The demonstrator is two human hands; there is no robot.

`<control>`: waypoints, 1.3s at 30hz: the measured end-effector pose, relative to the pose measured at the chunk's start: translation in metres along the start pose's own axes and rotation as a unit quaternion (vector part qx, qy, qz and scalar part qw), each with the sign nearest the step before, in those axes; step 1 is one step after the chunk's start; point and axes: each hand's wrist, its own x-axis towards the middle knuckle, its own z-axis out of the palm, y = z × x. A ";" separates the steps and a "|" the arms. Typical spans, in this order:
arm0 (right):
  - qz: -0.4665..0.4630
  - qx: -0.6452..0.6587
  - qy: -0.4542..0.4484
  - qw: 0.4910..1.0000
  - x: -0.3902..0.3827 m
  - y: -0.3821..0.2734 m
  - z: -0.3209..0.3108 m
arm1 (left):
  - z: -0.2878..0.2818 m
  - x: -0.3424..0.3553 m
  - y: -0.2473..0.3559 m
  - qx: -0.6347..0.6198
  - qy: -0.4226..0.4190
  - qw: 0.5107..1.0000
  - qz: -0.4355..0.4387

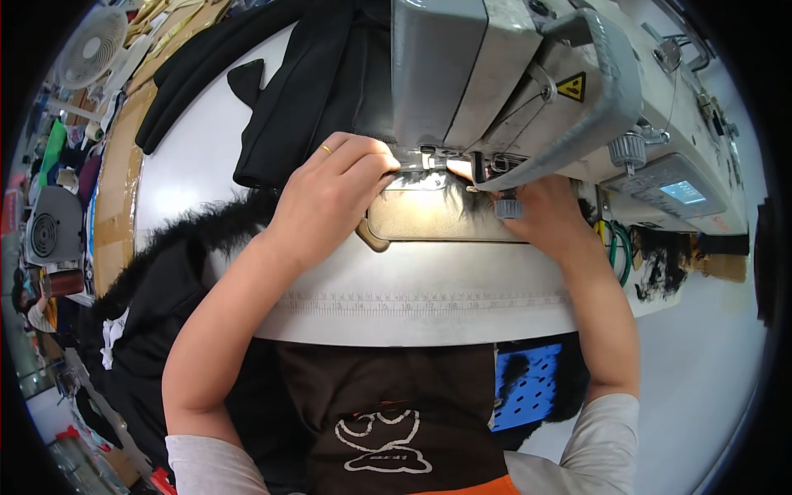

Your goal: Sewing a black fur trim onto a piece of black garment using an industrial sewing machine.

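Note:
My left hand [334,194], with a ring on one finger, presses flat on black fabric [322,82] just left of the presser foot [429,157] of a grey industrial sewing machine [528,74]. Its fingertips reach the lit needle area. My right hand [540,210] lies partly hidden under the machine head, fingers pointing at the needle, resting on black furry fabric by the metal needle plate [421,219]. A black garment with fur trim [165,247] hangs off the table's left side.
The white sewing table [412,289] has a ruler strip along its front edge. A control panel with a small screen [681,194] sits at right. A blue perforated bin [528,384] is below the table. Fans [91,49] and clutter stand at far left.

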 end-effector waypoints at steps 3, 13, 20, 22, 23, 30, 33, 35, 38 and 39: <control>0.113 0.024 -0.078 0.990 -0.014 0.011 0.003 | 0.001 0.007 0.005 0.016 -0.012 1.000 0.009; 0.179 0.111 -0.077 0.975 -0.015 0.011 -0.004 | -0.001 0.007 0.007 0.021 -0.043 0.998 0.046; 0.296 0.120 -0.144 0.937 -0.015 0.009 -0.014 | 0.004 0.010 0.000 0.001 -0.027 0.999 0.027; 0.297 0.174 -0.043 0.938 -0.019 0.013 -0.009 | 0.006 0.009 -0.001 0.008 -0.030 0.999 0.040; 0.298 0.173 -0.044 0.938 -0.018 0.011 -0.011 | 0.008 0.008 -0.001 0.019 -0.029 0.998 0.055; 0.284 0.169 0.001 0.944 -0.025 0.019 -0.001 | 0.010 0.009 -0.005 0.026 -0.035 0.994 0.097; 0.207 0.167 0.033 0.963 -0.025 0.022 -0.002 | 0.007 0.009 -0.003 0.039 -0.028 0.994 0.102; 0.228 0.116 -0.016 0.967 -0.026 0.026 0.000 | 0.006 0.011 -0.006 0.041 -0.030 0.993 0.111; 0.249 0.046 -0.061 0.966 -0.037 0.042 0.015 | 0.006 0.012 -0.009 0.047 -0.039 0.990 0.127; 0.264 0.036 -0.096 0.959 -0.040 0.045 0.015 | 0.006 0.013 -0.009 0.049 -0.045 0.989 0.133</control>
